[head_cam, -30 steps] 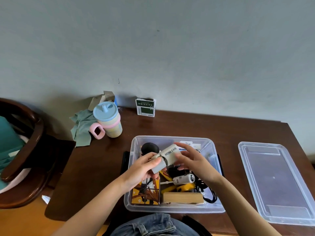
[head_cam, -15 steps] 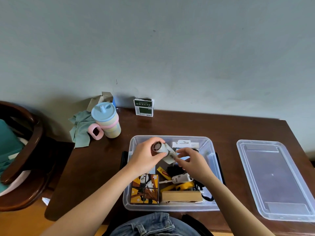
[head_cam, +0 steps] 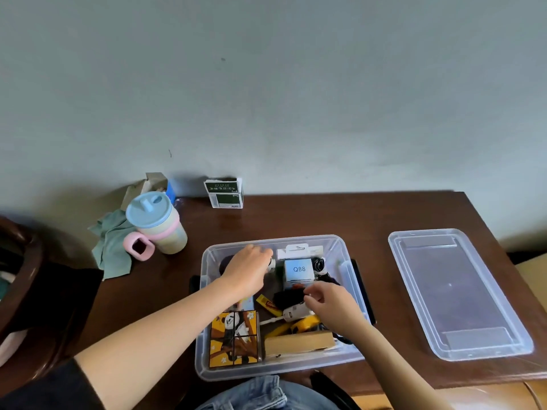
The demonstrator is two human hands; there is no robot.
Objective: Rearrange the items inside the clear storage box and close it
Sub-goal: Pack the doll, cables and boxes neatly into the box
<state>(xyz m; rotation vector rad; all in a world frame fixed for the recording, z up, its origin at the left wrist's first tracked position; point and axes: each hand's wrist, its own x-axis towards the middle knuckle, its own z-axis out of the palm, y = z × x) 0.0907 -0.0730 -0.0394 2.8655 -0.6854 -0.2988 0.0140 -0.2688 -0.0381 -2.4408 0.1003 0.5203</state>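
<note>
Left hand (head_cam: 247, 269), having carried the grey mini-fan carton (head_cam: 270, 264) into the clear plastic storage box (head_cam: 344, 270), is gripping it at the far-left corner; right hand (head_cam: 330, 304), now off it, is pinching something unclear among the clutter; lid (head_cam: 455, 291) still off.

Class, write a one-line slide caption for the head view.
Both hands, left hand and right hand, sort items inside the clear box; its lid lies alongside.

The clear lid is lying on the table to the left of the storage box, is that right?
Not quite: the head view shows the clear lid lying on the table to the right of the storage box, not the left.
</note>
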